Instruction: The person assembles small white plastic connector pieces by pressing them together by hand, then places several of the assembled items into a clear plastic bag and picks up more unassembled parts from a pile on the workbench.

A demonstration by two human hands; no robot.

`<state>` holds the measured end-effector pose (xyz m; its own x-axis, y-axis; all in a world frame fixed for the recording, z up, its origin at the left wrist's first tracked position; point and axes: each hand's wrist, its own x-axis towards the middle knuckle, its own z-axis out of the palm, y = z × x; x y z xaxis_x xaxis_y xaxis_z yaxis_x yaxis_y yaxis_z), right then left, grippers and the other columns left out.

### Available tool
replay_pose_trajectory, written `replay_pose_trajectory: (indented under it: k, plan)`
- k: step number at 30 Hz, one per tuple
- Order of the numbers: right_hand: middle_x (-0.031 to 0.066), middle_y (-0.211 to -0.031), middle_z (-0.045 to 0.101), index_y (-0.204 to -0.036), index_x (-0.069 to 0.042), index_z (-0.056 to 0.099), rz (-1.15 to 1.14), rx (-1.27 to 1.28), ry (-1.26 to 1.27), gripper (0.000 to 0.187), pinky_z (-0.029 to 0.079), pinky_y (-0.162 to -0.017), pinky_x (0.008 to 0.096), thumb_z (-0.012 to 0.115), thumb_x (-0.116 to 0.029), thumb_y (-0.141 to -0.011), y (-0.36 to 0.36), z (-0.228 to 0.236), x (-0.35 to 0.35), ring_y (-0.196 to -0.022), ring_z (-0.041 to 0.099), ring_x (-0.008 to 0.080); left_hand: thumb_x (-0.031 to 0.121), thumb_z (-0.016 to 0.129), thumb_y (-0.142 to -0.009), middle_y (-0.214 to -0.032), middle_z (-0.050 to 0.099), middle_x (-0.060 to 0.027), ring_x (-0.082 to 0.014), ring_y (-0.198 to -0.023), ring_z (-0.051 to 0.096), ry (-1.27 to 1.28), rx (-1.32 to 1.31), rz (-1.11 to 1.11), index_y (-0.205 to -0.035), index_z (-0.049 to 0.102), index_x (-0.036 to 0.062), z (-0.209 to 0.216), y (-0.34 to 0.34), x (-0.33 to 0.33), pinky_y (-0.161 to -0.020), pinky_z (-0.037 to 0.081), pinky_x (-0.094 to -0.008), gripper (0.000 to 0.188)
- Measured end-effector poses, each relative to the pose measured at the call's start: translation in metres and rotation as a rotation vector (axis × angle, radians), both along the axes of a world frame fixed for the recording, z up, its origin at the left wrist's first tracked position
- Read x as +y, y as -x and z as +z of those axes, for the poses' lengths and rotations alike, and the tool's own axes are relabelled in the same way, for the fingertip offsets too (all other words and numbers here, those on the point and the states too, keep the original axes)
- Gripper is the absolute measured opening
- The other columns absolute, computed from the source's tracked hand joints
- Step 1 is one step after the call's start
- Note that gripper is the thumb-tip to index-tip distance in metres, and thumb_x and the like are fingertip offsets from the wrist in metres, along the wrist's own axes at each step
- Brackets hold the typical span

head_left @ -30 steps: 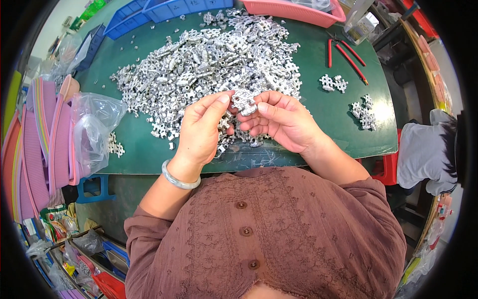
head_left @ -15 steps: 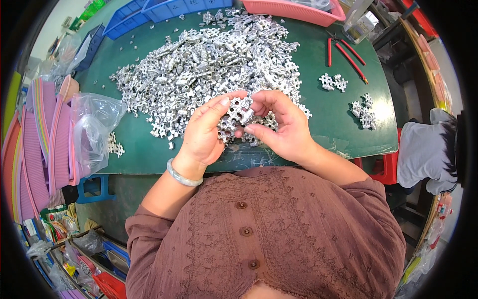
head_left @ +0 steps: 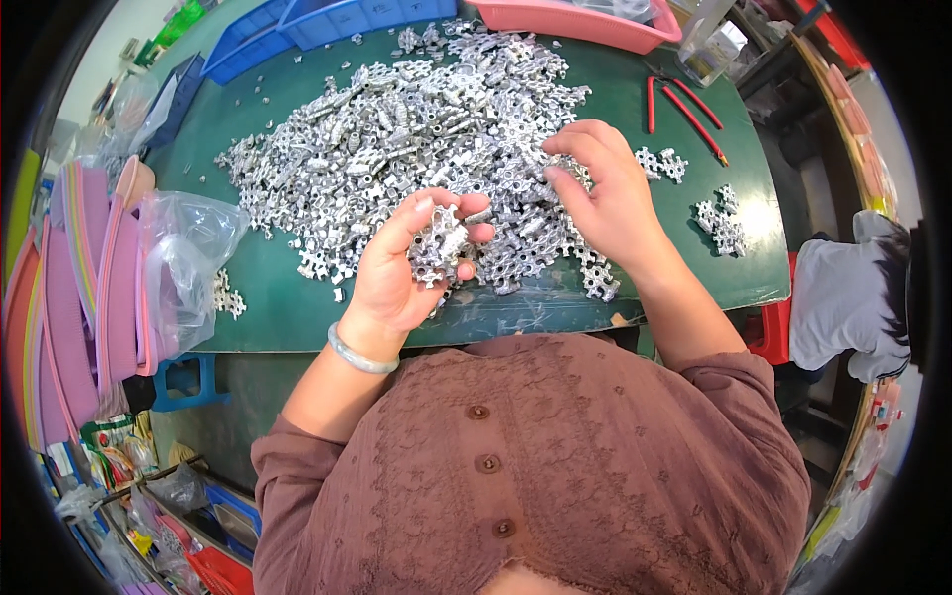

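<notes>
Head view shows the left hand (head_left: 397,268) curled around a small cluster of silver metal parts (head_left: 436,246), thumb and fingers closed on it and lifting it just above the near edge of the green table (head_left: 297,317). Half a second ago both hands met over this cluster, working it between them; now the right hand (head_left: 605,198) has let go and moved away to the far right of the left hand, its fingers spread and pressing down into the big heap of metal parts (head_left: 416,129). That split suggests the held cluster is done with two-handed handling for the moment, and the right hand is feeling for another piece; it does not yet grip anything that can be made out.

The held cluster looks like several small cast pieces joined together, dull silver, knobbly, with holes and short arms sticking out at angles. It sits between thumb and forefinger, touching both.

Outward from the left hand: a pale bangle (head_left: 359,353) on the wrist, and a clear plastic bag (head_left: 183,258) well to its left. Beyond the right hand lie two small groups of the same parts (head_left: 719,223) and red-handled cutters (head_left: 684,104). Blue bins (head_left: 327,22) and a pink tray (head_left: 575,18) stand past the heap.
</notes>
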<state>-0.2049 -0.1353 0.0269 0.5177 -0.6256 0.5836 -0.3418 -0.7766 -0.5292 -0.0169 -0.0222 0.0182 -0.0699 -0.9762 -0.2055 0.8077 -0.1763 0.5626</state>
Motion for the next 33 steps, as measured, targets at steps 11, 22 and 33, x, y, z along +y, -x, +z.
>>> replay_pose_trajectory:
  k: [11, 22, 33]
  plan:
    - [0.0107, -0.092, 0.053, -0.09, -0.003, 0.059, 0.014, 0.255, -0.082, 0.025, 0.037, -0.08, 0.0366, 0.064, -0.015, -0.069, -0.006, -0.003, -0.007, -0.092, 0.047, 0.0285, -0.003, 0.048, -0.075, -0.096, 0.057, -0.012, -0.0215, -0.084, 0.058, 0.008, -0.176, 0.012, -0.099, 0.053, 0.0032, 0.0, 0.0, -0.003, -0.056, 0.048, -0.028, 0.025]
    - [0.0006, -0.076, 0.057, -0.087, 0.001, 0.057, 0.169, -0.368, -0.864, 0.017, 0.043, -0.059, 0.019, 0.065, -0.006, -0.073, -0.009, 0.004, -0.002, -0.064, 0.051, 0.0045, 0.015, 0.058, -0.081, -0.082, 0.056, -0.003, -0.0098, -0.073, 0.054, -0.115, -0.46, 0.061, -0.105, 0.052, 0.0049, 0.011, 0.016, -0.006, -0.05, 0.042, -0.0209, 0.026]
    - [0.0064, -0.078, 0.058, -0.093, 0.001, 0.053, 0.458, -0.552, -1.471, 0.013, 0.048, -0.06, 0.024, 0.055, -0.008, -0.082, -0.012, 0.0, 0.032, -0.067, 0.058, 0.0131, 0.015, 0.051, -0.087, -0.077, 0.056, -0.0015, -0.0098, -0.065, 0.052, -0.043, -0.614, 0.159, -0.091, 0.055, 0.0058, 0.013, 0.011, -0.015, -0.049, 0.041, -0.0224, 0.011]
